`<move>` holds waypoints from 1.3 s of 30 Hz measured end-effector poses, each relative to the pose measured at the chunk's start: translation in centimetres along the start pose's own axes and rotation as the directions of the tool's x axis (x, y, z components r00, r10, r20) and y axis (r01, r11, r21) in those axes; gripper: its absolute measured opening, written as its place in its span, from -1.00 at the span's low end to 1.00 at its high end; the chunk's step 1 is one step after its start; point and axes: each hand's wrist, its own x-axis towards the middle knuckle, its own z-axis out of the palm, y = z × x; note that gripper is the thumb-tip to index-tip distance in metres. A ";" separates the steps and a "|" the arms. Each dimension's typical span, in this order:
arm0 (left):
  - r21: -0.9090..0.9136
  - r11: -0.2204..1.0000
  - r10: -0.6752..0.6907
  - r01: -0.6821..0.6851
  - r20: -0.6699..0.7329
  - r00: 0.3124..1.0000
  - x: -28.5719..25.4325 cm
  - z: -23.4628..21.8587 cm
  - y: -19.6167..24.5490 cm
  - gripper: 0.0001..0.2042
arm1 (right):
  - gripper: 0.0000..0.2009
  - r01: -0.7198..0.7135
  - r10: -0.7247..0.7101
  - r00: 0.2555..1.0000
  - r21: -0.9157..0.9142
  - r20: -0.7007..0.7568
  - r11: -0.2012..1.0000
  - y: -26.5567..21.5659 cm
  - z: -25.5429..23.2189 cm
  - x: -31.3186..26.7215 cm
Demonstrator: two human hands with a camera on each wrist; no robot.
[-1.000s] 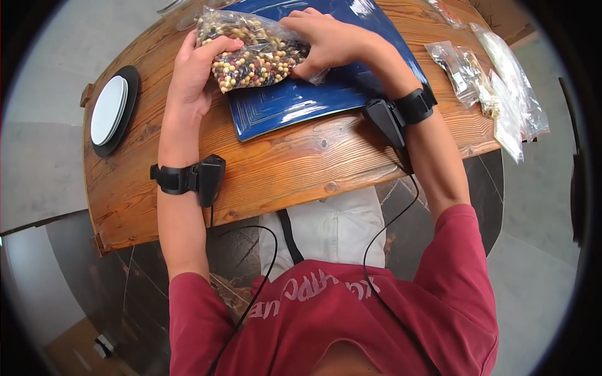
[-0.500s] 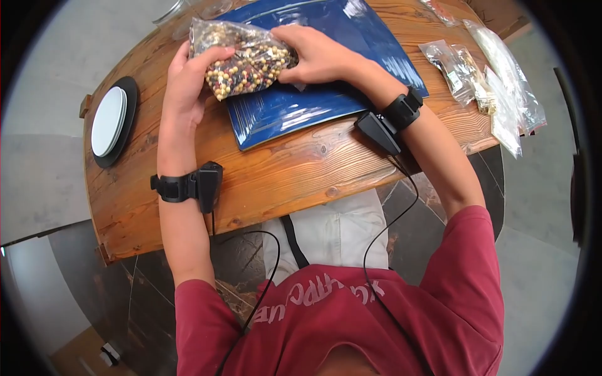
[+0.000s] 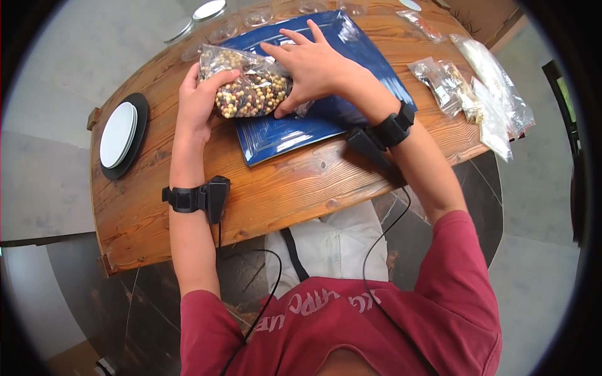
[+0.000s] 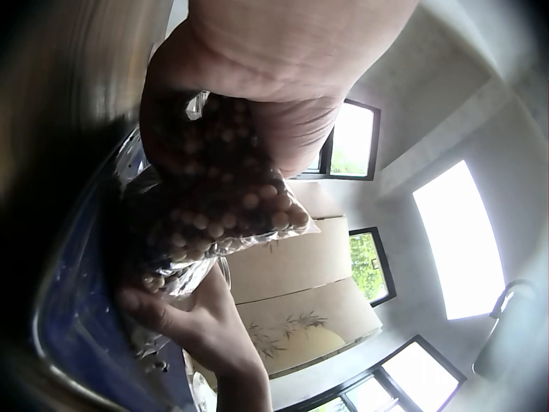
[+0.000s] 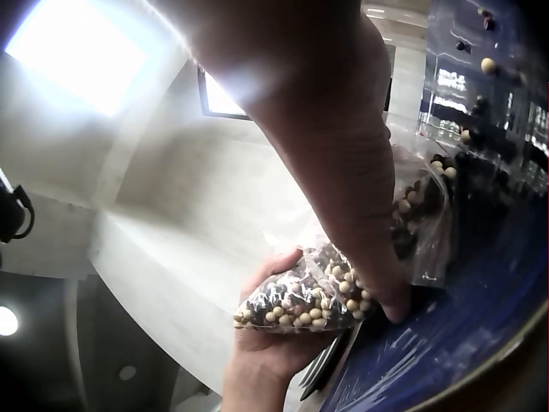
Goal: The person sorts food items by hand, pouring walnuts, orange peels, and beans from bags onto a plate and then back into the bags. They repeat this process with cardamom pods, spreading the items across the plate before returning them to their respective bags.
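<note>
A clear plastic bag (image 3: 254, 94) full of cream, black and reddish beads is held low over the blue rectangular tray (image 3: 263, 150). My left hand (image 3: 195, 108) grips its left end, thumb across the top and the other fingers mostly hidden beneath. At the bag's right end is my right hand (image 3: 323, 70), fingers spread out straight over the tray and thumb at the plastic's edge. The right wrist view shows the bag's loose plastic end (image 5: 429, 223) by that hand and several loose beads (image 5: 488, 65) on the tray beyond it.
White round discs (image 3: 118, 135) lie stacked on a black plate (image 3: 143, 113) at the left. Clear glass jars (image 3: 258, 15) and silver lids (image 3: 209, 10) line the table's back. Small plastic bags (image 3: 448, 88) and longer clear packets (image 3: 495, 122) lie on the right.
My right hand's fingers have straightened and spread away from the bag's top, where they were bent over its end. The left hand keeps its grip. The head view has shifted, showing more jars.
</note>
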 end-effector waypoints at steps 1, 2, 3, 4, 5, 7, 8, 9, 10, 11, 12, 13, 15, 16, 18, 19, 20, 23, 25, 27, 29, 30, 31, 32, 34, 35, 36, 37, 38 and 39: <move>0.021 1.000 0.002 -0.003 0.012 1.000 0.2 0.1 0.2 -0.44 | 0.28 -0.014 0.015 1.000 0.008 -0.019 1.000 0.4 -0.4 -0.1; 0.034 0.999 -0.002 0.002 0.011 1.000 0.2 0.1 0.2 -0.44 | 0.29 -0.016 0.016 1.000 0.015 -0.025 1.000 0.8 -0.6 -0.3; 0.043 0.999 -0.012 0.012 -0.005 1.000 -0.1 -0.1 0.1 -0.44 | 0.30 -0.004 0.005 1.000 0.026 -0.025 1.000 0.9 -0.6 -0.3; 0.054 0.998 -0.010 0.010 0.002 1.000 -0.2 -0.1 0.2 -0.44 | 0.32 0.055 -0.052 0.998 0.083 -0.047 0.995 0.8 -0.4 0.2; 0.052 0.999 -0.001 0.001 -0.004 1.000 -0.2 -0.2 0.1 -0.45 | 0.35 0.106 -0.096 0.992 0.142 -0.077 0.984 0.7 0.0 0.6; 0.060 0.998 0.009 -0.010 0.014 1.000 -0.1 0.1 0.0 -0.45 | 0.41 0.181 -0.147 0.979 0.264 -0.145 0.947 0.4 0.4 0.8; 0.064 0.998 0.019 -0.019 0.002 1.000 -0.1 0.2 0.1 -0.46 | 0.43 0.168 -0.151 0.985 0.277 -0.079 0.946 -0.2 0.0 0.9; 0.049 0.998 0.030 -0.030 0.003 1.000 -0.1 0.5 0.2 -0.47 | 0.42 0.179 -0.151 0.982 0.324 -0.111 0.929 -0.3 0.2 1.2; 0.034 0.999 0.033 -0.033 -0.001 0.999 -0.2 0.7 0.2 -0.47 | 0.41 0.192 -0.150 0.979 0.375 -0.138 0.907 -0.5 0.8 1.3; 0.023 0.999 0.033 -0.033 -0.006 0.999 -0.3 0.6 0.0 -0.48 | 0.41 0.205 -0.147 0.975 0.430 -0.164 0.879 -0.7 1.5 1.4; 0.001 0.999 0.033 -0.034 0.020 0.999 -0.1 0.3 -0.2 -0.47 | 0.38 0.268 -0.157 0.950 0.445 -0.269 0.855 -0.6 2.3 1.6; -0.019 0.999 0.033 -0.032 0.047 0.998 0.2 0.1 -0.4 -0.47 | 0.38 0.249 -0.146 0.958 0.460 -0.248 0.852 -0.9 2.1 1.5; -0.040 0.999 0.029 -0.025 0.088 0.996 0.2 -0.2 -0.8 -0.46 | 0.36 0.207 -0.120 0.971 0.488 -0.205 0.848 -1.0 1.4 1.2; -0.040 0.999 0.026 -0.022 0.102 0.994 0.1 0.0 -0.4 -0.45 | 0.28 0.244 -0.123 0.953 0.461 -0.277 0.853 -1.2 1.8 1.2; -0.010 1.000 0.026 -0.025 0.133 0.991 -0.3 0.1 0.0 -0.40 | 0.18 0.299 -0.141 0.941 0.557 -0.308 0.775 -1.4 2.2 1.5; 0.008 0.999 0.034 -0.036 0.143 0.989 -0.4 0.1 0.0 -0.39 | 0.13 0.323 -0.147 0.935 0.601 -0.324 0.731 -1.3 2.2 1.5; 0.025 0.998 0.045 -0.050 0.153 0.987 -0.5 0.2 0.0 -0.38 | 0.16 0.340 -0.134 0.929 0.655 -0.344 0.675 -0.8 1.8 1.6; 0.061 0.996 0.052 -0.064 0.175 0.983 -1.0 0.1 0.3 -0.36 | 0.20 0.255 -0.110 0.963 0.701 -0.246 0.666 -1.1 1.7 1.7; 0.081 0.994 0.062 -0.078 0.180 0.982 -1.4 0.2 0.7 -0.35 | -0.05 0.316 -0.089 0.930 0.654 -0.356 0.687 -1.3 1.9 1.2; 0.065 0.995 0.065 -0.079 0.204 0.977 -1.7 0.1 1.0 -0.32 | 0.00 0.270 -0.052 0.940 0.639 -0.338 0.720 -1.5 2.9 1.7; 0.048 0.994 0.082 -0.096 0.238 0.968 -1.6 -0.1 1.0 -0.29 | -0.08 0.226 -0.003 0.941 0.625 -0.337 0.748 -1.3 3.2 1.7; 0.039 0.993 0.095 -0.109 0.258 0.961 -1.5 -0.3 0.8 -0.27 | -0.09 0.206 0.019 0.947 0.648 -0.322 0.733 -1.2 3.4 1.8; 0.033 0.992 0.109 -0.123 0.273 0.956 -1.5 -0.6 0.9 -0.26 | -0.10 0.190 0.035 0.951 0.672 -0.307 0.715 -1.2 3.4 2.0; 0.048 0.993 0.086 -0.105 0.291 0.953 -1.6 -0.7 1.3 -0.19 | -0.15 0.177 0.059 0.950 0.681 -0.308 0.711 -1.2 3.4 2.0; 0.115 0.969 0.170 -0.220 0.342 0.924 -1.2 -0.8 0.8 -0.14 | -0.19 0.177 0.080 0.944 0.693 -0.321 0.699 -1.1 3.4 2.2; 0.143 0.953 0.200 -0.268 0.368 0.908 -1.4 -0.8 0.5 -0.12 | -0.21 0.170 0.092 0.944 0.703 -0.318 0.690 -1.2 3.5 2.1; 0.152 0.964 0.141 -0.216 0.395 0.908 -1.4 -1.2 0.6 0.01 | -0.27 0.155 0.097 0.951 0.722 -0.295 0.674 -1.1 3.5 2.1; 0.185 0.956 0.137 -0.227 0.404 0.904 -1.9 -1.5 0.3 0.05 | -0.29 0.162 0.086 0.952 0.725 -0.292 0.669 -1.1 3.6 1.9; 0.219 0.944 0.138 -0.247 0.418 0.898 -2.1 -1.7 0.3 0.09 | -0.30 0.173 0.078 0.951 0.725 -0.299 0.667 -1.0 3.6 1.9; 0.252 0.930 0.139 -0.269 0.436 0.889 -2.2 -1.9 0.4 0.13 | -0.31 0.183 0.074 0.948 0.723 -0.308 0.666 -0.9 3.5 2.1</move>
